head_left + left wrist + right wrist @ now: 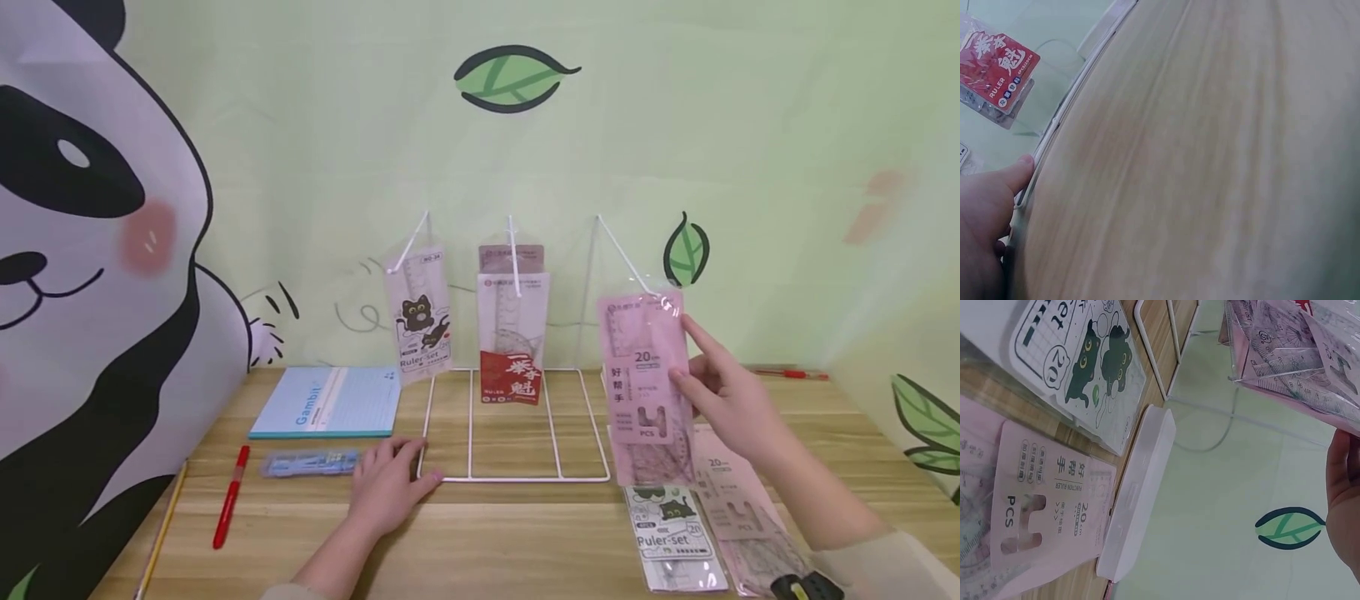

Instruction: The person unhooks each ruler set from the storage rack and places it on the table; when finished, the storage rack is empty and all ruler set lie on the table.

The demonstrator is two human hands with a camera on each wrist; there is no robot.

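My right hand (731, 396) pinches a pink ruler-set packet (637, 375) by its right edge, its top at the tip of the right hook (621, 252). Whether the hook passes through its hole is hard to tell. The white wire display rack (525, 480) has its front left corner held by my left hand (390, 487), thumb along the front bar. A black-cat ruler-set packet (418, 321) hangs on the left hook. On the middle hook hang red-and-white ruler packets (513, 333), one behind another. The right wrist view shows the pink packet's lower end (1300, 362) beside my fingers.
Right of the rack lie another cat ruler set (675, 533) and a pink ruler set (738, 508); a white case (1138, 494) is behind them. At left are a blue notebook (326, 404), a blue pen pack (311, 462), a red pen (232, 496) and a yellow pencil (161, 533).
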